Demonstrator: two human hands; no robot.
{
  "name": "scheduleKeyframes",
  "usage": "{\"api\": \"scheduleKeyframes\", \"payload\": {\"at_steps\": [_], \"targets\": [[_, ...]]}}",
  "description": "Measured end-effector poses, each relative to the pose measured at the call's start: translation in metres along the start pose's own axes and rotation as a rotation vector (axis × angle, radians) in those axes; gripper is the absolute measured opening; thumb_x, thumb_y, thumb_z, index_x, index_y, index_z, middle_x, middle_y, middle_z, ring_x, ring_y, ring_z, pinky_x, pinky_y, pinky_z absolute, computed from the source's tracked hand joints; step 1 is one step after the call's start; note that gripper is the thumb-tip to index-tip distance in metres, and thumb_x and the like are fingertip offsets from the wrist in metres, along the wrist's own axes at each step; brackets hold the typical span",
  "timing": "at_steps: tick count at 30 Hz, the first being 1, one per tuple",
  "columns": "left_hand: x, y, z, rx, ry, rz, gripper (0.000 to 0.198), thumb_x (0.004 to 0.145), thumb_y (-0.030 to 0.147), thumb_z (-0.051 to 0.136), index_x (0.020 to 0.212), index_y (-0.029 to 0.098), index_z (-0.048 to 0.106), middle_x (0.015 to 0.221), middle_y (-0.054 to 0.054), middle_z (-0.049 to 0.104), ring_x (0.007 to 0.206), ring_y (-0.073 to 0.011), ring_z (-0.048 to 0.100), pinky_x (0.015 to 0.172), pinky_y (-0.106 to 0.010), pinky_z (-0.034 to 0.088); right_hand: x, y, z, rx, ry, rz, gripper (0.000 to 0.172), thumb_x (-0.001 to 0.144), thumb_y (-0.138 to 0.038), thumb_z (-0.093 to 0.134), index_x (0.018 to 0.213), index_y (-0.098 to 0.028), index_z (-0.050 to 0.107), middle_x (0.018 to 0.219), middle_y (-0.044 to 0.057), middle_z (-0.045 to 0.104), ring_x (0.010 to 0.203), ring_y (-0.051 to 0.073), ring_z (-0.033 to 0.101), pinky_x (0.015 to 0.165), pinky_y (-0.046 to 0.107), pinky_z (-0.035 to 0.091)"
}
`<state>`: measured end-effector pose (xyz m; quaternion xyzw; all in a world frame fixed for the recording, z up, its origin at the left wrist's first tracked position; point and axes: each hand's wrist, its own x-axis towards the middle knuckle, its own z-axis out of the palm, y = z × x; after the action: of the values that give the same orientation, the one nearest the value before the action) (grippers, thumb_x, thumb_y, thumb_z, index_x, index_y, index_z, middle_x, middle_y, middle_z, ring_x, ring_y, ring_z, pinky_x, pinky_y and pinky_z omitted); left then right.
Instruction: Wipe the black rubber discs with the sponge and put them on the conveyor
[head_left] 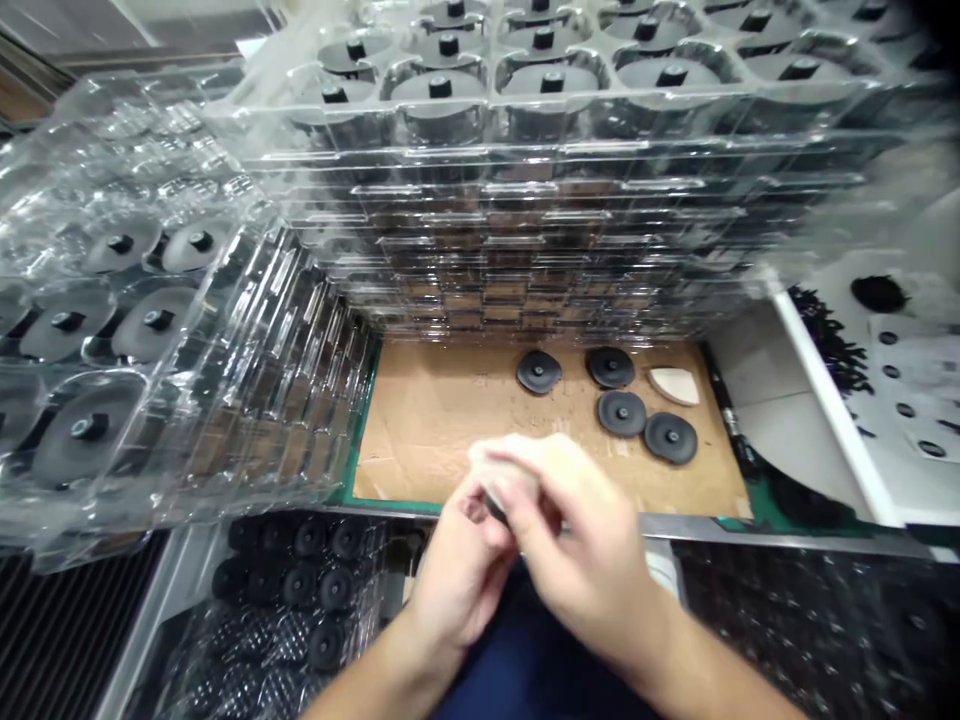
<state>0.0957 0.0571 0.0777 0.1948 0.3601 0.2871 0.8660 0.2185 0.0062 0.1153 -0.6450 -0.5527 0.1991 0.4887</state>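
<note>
Both hands are closed together just above the front edge of a cardboard sheet (420, 420). Between the thumb and fingers of my left hand (457, 570) sits a dark part (496, 508), of which only a thin edge shows. My right hand (592, 530) wraps over the same part from the right, its thumb pressed against it. Beyond the hands, several black rounded discs with a raised centre hub lie on the cardboard, among them one disc (539, 372) apart from the others and another disc (671, 438) at the right. A cream wedge-shaped pad (673, 385) lies beside them.
A tall stack of clear plastic trays (525, 190) holding grey stemmed discs walls off the back; another clear stack (247, 380) stands at left. A white bin (832, 400) with small black pieces is at right. Below left, a tray holds black round parts (309, 537).
</note>
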Motion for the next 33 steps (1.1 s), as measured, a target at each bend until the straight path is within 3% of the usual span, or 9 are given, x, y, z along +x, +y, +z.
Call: {"api": "scheduleKeyframes", "payload": {"at_steps": [4, 5, 9, 14, 18, 20, 24, 30, 33], "targets": [[-0.002, 0.000, 0.002, 0.021, 0.046, 0.021, 0.063, 0.049, 0.026, 0.088, 0.109, 0.024, 0.066, 0.103, -0.003, 0.072, 0.093, -0.0194, 0.066, 0.083, -0.025, 0.052, 0.012, -0.016, -0.002, 0.053, -0.322, -0.005, 0.018, 0.088, -0.009, 0.051, 0.097, -0.016, 0.065, 0.084, 0.001, 0.067, 0.075, 0.011, 0.062, 0.068, 0.019, 0.049], [-0.003, 0.000, 0.002, 0.031, 0.050, 0.027, 0.064, 0.048, 0.027, 0.088, 0.108, 0.023, 0.067, 0.099, -0.003, 0.072, 0.092, -0.0196, 0.067, 0.083, -0.024, 0.053, 0.014, -0.015, -0.001, 0.041, -0.318, -0.004, 0.018, 0.088, -0.010, 0.051, 0.095, -0.016, 0.066, 0.083, 0.001, 0.067, 0.075, 0.010, 0.062, 0.068, 0.019, 0.049], [-0.003, 0.003, 0.000, 0.047, -0.047, 0.013, 0.050, 0.054, 0.033, 0.085, 0.101, 0.021, 0.071, 0.088, -0.003, 0.073, 0.090, -0.0202, 0.067, 0.085, -0.026, 0.052, 0.010, -0.012, 0.002, 0.022, -0.052, -0.137, 0.024, 0.091, -0.011, 0.045, 0.107, -0.009, 0.062, 0.087, 0.008, 0.067, 0.082, 0.015, 0.062, 0.077, 0.025, 0.050], [-0.003, 0.008, 0.001, 0.033, -0.056, -0.005, 0.061, 0.049, 0.032, 0.088, 0.106, 0.027, 0.069, 0.104, -0.002, 0.072, 0.093, -0.0185, 0.067, 0.086, -0.024, 0.051, 0.005, -0.013, -0.005, 0.119, -0.296, -0.017, 0.018, 0.087, -0.008, 0.052, 0.096, -0.014, 0.066, 0.082, 0.002, 0.066, 0.073, 0.010, 0.062, 0.068, 0.018, 0.050], [-0.003, 0.008, 0.009, 0.082, -0.077, -0.088, 0.051, 0.054, 0.037, 0.085, 0.101, 0.021, 0.072, 0.093, -0.004, 0.073, 0.094, -0.0200, 0.066, 0.088, -0.025, 0.052, 0.010, -0.012, -0.002, 0.032, -0.049, -0.127, 0.024, 0.090, -0.009, 0.046, 0.105, -0.007, 0.064, 0.084, 0.008, 0.067, 0.078, 0.015, 0.061, 0.073, 0.025, 0.051], [-0.003, 0.010, 0.009, 0.057, -0.107, -0.100, 0.048, 0.054, 0.036, 0.085, 0.099, 0.023, 0.073, 0.097, -0.003, 0.073, 0.095, -0.0191, 0.066, 0.090, -0.025, 0.050, 0.009, -0.011, -0.005, 0.086, -0.100, -0.159, 0.024, 0.089, -0.008, 0.046, 0.105, -0.005, 0.064, 0.079, 0.008, 0.066, 0.073, 0.014, 0.060, 0.069, 0.024, 0.051], [-0.003, 0.015, 0.002, -0.028, -0.144, -0.081, 0.048, 0.056, 0.026, 0.085, 0.102, 0.025, 0.071, 0.103, -0.001, 0.073, 0.095, -0.0152, 0.066, 0.087, -0.019, 0.051, 0.002, -0.008, -0.026, 0.066, -0.323, -0.016, 0.018, 0.086, -0.006, 0.053, 0.095, -0.013, 0.067, 0.077, 0.001, 0.066, 0.067, 0.009, 0.060, 0.063, 0.017, 0.048], [-0.001, 0.015, 0.002, -0.069, -0.158, -0.046, 0.052, 0.055, 0.031, 0.085, 0.105, 0.028, 0.070, 0.108, 0.001, 0.073, 0.101, -0.0154, 0.065, 0.090, -0.019, 0.050, -0.002, -0.004, -0.027, -0.236, -0.069, -0.146, 0.022, 0.087, -0.007, 0.051, 0.106, -0.008, 0.064, 0.082, 0.008, 0.067, 0.072, 0.016, 0.062, 0.067, 0.027, 0.050], [-0.002, 0.015, 0.000, -0.045, -0.131, -0.055, 0.052, 0.057, 0.030, 0.084, 0.106, 0.028, 0.070, 0.108, -0.001, 0.073, 0.100, -0.0161, 0.066, 0.091, -0.019, 0.049, -0.002, -0.001, -0.020, -0.162, -0.129, -0.152, 0.024, 0.088, -0.007, 0.049, 0.107, -0.009, 0.063, 0.076, 0.006, 0.066, 0.067, 0.015, 0.061, 0.063, 0.025, 0.050]]}}
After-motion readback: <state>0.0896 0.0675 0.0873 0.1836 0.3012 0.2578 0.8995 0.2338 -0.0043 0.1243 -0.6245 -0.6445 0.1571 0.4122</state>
